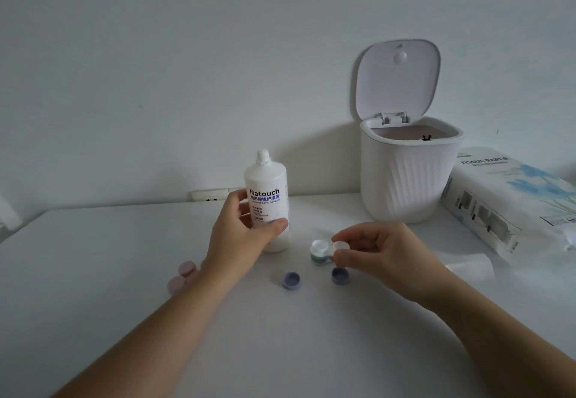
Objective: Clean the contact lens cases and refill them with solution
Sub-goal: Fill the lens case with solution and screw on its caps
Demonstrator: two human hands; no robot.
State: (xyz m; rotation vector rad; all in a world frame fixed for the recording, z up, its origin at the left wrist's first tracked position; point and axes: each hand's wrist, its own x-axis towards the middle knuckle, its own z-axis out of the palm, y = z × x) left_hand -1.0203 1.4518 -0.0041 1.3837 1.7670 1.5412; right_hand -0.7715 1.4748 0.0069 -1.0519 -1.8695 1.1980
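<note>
A white bottle of contact lens solution (267, 191) stands upright on the white table (124, 273), its cap on. My left hand (243, 229) grips the bottle's lower half. To its right lies an open lens case (321, 249) with white wells and a green base. My right hand (374, 248) pinches the case's right well between thumb and fingers. Two purple caps (291, 280) (340, 275) lie open side up on the table in front of the case. A pink lens case (182, 274) with both caps on lies left of my left forearm.
A small white ribbed bin (408, 176) with its lid raised stands at the back right. A pack of tissue paper (511, 198) lies at the far right, with a clear white object (470, 266) before it. A wall socket strip (212, 194) sits behind the bottle.
</note>
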